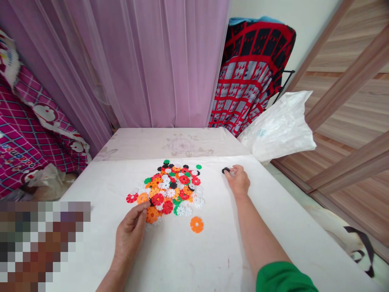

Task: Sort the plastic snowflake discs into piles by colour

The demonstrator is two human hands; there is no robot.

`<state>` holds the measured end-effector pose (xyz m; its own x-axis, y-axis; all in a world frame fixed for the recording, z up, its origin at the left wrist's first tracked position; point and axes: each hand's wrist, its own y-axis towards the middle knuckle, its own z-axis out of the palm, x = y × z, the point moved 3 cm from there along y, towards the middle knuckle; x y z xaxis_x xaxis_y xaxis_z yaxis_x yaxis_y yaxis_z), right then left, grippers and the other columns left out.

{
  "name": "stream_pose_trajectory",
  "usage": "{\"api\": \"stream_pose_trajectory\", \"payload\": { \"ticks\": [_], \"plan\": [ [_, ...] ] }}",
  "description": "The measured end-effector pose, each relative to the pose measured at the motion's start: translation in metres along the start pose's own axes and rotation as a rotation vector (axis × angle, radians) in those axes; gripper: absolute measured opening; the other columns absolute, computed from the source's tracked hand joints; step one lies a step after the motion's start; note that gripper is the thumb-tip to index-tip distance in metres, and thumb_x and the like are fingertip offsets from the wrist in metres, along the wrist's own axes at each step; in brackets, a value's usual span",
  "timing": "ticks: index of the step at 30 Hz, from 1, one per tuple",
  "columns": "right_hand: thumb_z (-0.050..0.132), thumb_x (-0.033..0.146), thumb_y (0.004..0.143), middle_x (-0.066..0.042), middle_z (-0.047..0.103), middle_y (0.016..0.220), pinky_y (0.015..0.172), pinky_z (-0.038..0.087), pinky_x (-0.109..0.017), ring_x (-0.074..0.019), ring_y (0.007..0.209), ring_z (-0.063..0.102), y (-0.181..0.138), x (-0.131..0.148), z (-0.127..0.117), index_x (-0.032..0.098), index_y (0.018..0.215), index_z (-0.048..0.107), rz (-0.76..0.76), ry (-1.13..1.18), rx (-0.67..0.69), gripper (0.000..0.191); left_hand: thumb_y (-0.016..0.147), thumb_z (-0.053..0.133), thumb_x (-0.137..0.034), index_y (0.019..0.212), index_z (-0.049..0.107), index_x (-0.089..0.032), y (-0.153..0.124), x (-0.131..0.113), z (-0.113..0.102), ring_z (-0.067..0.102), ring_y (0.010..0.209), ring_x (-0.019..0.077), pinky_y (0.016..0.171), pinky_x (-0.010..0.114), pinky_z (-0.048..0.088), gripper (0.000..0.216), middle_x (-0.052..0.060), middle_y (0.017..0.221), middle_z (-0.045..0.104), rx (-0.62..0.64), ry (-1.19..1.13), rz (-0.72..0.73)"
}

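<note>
A loose pile of notched plastic discs (pixel 167 207) in red, orange, white, green and black lies on the white-covered table (pixel 182 263). At the pile's near left edge is my left hand (pixel 130 229), its thumb and fingers closed on a black notched disc (pixel 151 202). Off to the right of the pile, my right hand (pixel 238 180) pinches another black notched disc (pixel 225 170) at or just above the cloth; I cannot tell which. A single orange disc (pixel 197 224) lies apart, in front of the pile.
A white plastic bag (pixel 282 125) stands at the table's far right corner. Behind the table hang purple curtains (pixel 158 61) and a red and black patterned cloth (pixel 243 77). Pink checked fabric (pixel 33 134) is on the left, wooden doors (pixel 349 101) on the right.
</note>
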<state>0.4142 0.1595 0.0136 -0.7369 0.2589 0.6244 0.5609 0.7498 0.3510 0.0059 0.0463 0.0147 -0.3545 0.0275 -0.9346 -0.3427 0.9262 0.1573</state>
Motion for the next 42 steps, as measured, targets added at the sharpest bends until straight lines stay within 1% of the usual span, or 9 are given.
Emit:
{"api": "stream_pose_trajectory", "payload": {
  "ticks": [5, 8, 13, 18, 22, 26, 31, 36, 42],
  "plan": [
    [0.06, 0.039, 0.072, -0.004, 0.071, 0.095, 0.076, 0.04, -0.033, -0.0229, 0.089, 0.058, 0.0, -0.002, -0.001, 0.022, 0.104, 0.057, 0.001, 0.032, -0.023, 0.036, 0.075, 0.058, -0.049, 0.094, 0.072, -0.022, 0.002, 0.002, 0.0, 0.067, 0.103, 0.0242, 0.099, 0.04, 0.049, 0.036, 0.006, 0.104, 0.074, 0.0, -0.006, 0.002],
    [0.053, 0.038, 0.074, -0.004, 0.07, 0.088, 0.073, 0.041, -0.032, -0.0204, 0.079, 0.059, -0.004, -0.004, -0.006, 0.021, 0.097, 0.06, 0.089, 0.085, -0.057, 0.029, 0.076, 0.056, -0.05, 0.095, 0.072, -0.021, 0.004, 0.003, 0.002, 0.066, 0.103, 0.0241, 0.099, 0.041, 0.049, 0.038, 0.006, 0.105, 0.074, 0.0, -0.011, 0.002],
    [0.049, 0.041, 0.071, -0.003, 0.066, 0.074, 0.07, 0.044, -0.031, -0.0181, 0.067, 0.056, -0.036, -0.004, -0.014, 0.019, 0.087, 0.061, 0.159, 0.275, -0.071, 0.029, 0.079, 0.052, -0.048, 0.096, 0.071, -0.02, 0.006, 0.006, 0.004, 0.066, 0.102, 0.0242, 0.096, 0.042, 0.05, 0.038, 0.007, 0.105, 0.074, -0.009, 0.016, 0.054],
    [0.047, 0.048, 0.077, -0.007, 0.067, 0.089, 0.075, 0.047, -0.034, -0.0189, 0.074, 0.059, -0.103, 0.013, -0.011, 0.019, 0.095, 0.061, 0.04, 0.429, -0.001, 0.037, 0.085, 0.045, -0.042, 0.105, 0.068, -0.021, 0.008, 0.007, 0.009, 0.063, 0.111, 0.0241, 0.101, 0.043, 0.046, 0.037, 0.008, 0.115, 0.07, 0.02, 0.172, 0.259],
    [0.047, 0.043, 0.081, -0.014, 0.061, 0.116, 0.096, 0.042, -0.042, -0.0247, 0.11, 0.055, -0.148, 0.043, -0.003, 0.017, 0.108, 0.058, -0.079, 0.45, -0.074, 0.039, 0.088, 0.046, -0.045, 0.127, 0.057, -0.02, 0.001, 0.001, 0.02, 0.047, 0.131, 0.0291, 0.109, 0.05, 0.036, 0.048, 0.013, 0.14, 0.053, 0.067, 0.489, 0.415],
    [0.044, 0.04, 0.085, -0.019, 0.049, 0.133, 0.106, 0.033, -0.05, -0.0284, 0.126, 0.043, -0.169, 0.085, 0.02, 0.016, 0.113, 0.055, -0.129, 0.424, -0.133, 0.038, 0.089, 0.047, -0.048, 0.136, 0.05, -0.017, -0.008, -0.003, 0.029, 0.037, 0.138, 0.0324, 0.112, 0.054, 0.03, 0.056, 0.016, 0.147, 0.045, 0.148, 0.719, 0.463],
    [0.04, 0.041, 0.089, -0.018, 0.051, 0.131, 0.107, 0.034, -0.048, -0.0261, 0.128, 0.042, -0.174, 0.128, 0.048, 0.016, 0.114, 0.056, -0.152, 0.563, -0.148, 0.039, 0.092, 0.045, -0.04, 0.129, 0.058, -0.022, -0.015, -0.003, 0.026, 0.043, 0.134, 0.0323, 0.107, 0.053, 0.038, 0.044, 0.015, 0.144, 0.048, 0.207, 0.744, 0.554],
    [0.04, 0.038, 0.09, -0.015, 0.058, 0.123, 0.103, 0.04, -0.045, -0.0236, 0.119, 0.051, -0.171, 0.121, 0.044, 0.016, 0.107, 0.061, -0.186, 0.651, -0.114, 0.035, 0.09, 0.05, -0.034, 0.125, 0.062, -0.027, -0.026, -0.003, 0.019, 0.04, 0.136, 0.0326, 0.106, 0.052, 0.041, 0.038, 0.012, 0.146, 0.045, 0.168, 0.668, 0.629],
    [0.05, 0.027, 0.082, -0.01, 0.062, 0.123, 0.102, 0.042, -0.046, -0.0251, 0.114, 0.056, -0.17, 0.098, 0.028, 0.024, 0.111, 0.067, -0.524, 0.262, 0.124, 0.034, 0.088, 0.055, -0.041, 0.121, 0.064, -0.035, -0.033, -0.011, 0.022, 0.04, 0.136, 0.034, 0.107, 0.058, 0.036, 0.035, 0.009, 0.146, 0.046, 0.298, 0.694, 0.673]
  ]
}}
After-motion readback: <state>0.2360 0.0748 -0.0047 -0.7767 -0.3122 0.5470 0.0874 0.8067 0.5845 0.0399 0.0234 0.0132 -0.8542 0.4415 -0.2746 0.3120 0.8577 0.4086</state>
